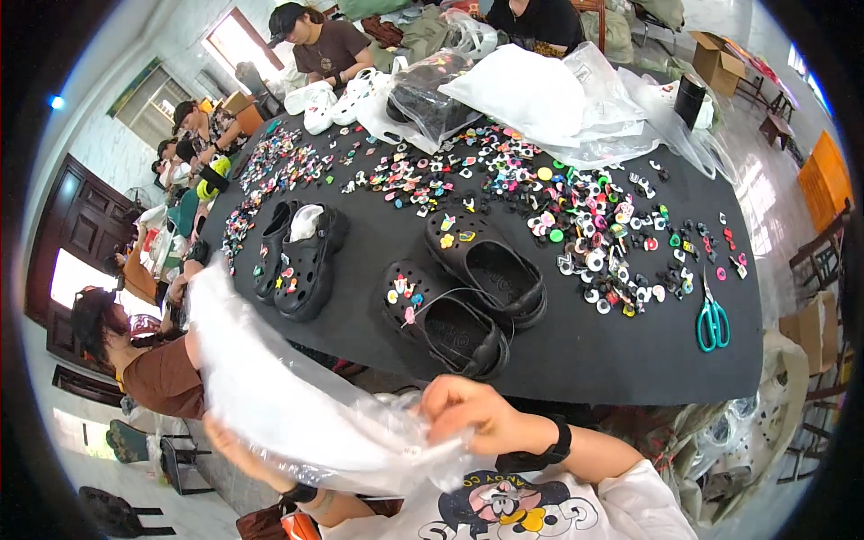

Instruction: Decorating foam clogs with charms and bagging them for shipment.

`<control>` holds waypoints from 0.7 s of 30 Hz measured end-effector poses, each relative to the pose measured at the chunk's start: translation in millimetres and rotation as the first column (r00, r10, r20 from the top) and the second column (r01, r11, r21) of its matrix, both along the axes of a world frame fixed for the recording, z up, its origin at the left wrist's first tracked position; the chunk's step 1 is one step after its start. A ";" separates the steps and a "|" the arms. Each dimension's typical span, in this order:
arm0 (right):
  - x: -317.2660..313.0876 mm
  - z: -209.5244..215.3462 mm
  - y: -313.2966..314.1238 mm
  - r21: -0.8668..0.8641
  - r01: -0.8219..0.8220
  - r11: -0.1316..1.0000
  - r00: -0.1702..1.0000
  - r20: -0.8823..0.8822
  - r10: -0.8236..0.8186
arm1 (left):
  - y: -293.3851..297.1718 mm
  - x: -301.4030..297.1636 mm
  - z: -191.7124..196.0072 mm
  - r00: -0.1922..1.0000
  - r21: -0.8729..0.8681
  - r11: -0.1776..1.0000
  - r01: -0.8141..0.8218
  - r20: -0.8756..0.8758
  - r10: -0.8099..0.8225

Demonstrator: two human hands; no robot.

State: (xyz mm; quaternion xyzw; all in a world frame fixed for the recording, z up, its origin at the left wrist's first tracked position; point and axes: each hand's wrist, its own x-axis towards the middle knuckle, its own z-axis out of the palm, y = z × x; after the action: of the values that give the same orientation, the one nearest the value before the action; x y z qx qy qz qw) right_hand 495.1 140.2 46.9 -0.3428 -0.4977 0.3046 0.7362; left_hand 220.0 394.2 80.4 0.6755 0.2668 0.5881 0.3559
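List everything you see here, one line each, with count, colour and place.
clear plastic bag: one, see-through, held at lower left
black clogs: four, two pairs, table centre and left
shoe charms: too many to count, mixed colours, spread over the table
scissors: one, teal handles, table right
white clogs: several, far left end
plastic bags: several, white and clear, far end
table: one, black top
left hand: under the bag
right hand: gripping the bag's edge

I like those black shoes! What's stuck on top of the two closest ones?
Small colourful charms sit on the toes of the two nearest black clogs. Their insides look dark and empty. The clear plastic bag, held by the left hand and right hand, covers nothing on them.
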 end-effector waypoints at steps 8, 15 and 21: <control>-1.7 30.8 8.7 0.431 -0.012 0.902 0.963 0.248 -0.106 | -151.1 155.7 50.9 0.678 -0.559 0.803 0.204 -0.511 -0.528; -6.0 24.4 15.7 0.758 0.372 0.536 0.418 0.379 -0.826 | -160.4 143.0 41.9 0.824 -0.826 0.474 0.304 -0.022 -0.567; 1.6 39.5 -5.1 0.581 0.432 0.690 0.202 0.683 -0.702 | -131.2 101.7 -42.3 0.798 -0.526 0.814 0.246 -0.367 -0.479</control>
State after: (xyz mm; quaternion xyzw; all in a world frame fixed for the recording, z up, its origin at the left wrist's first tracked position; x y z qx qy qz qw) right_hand 496.7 135.1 86.4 -0.5054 -0.6694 -0.2814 0.4662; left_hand 321.7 263.0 38.0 0.7374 0.3377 0.2396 0.5337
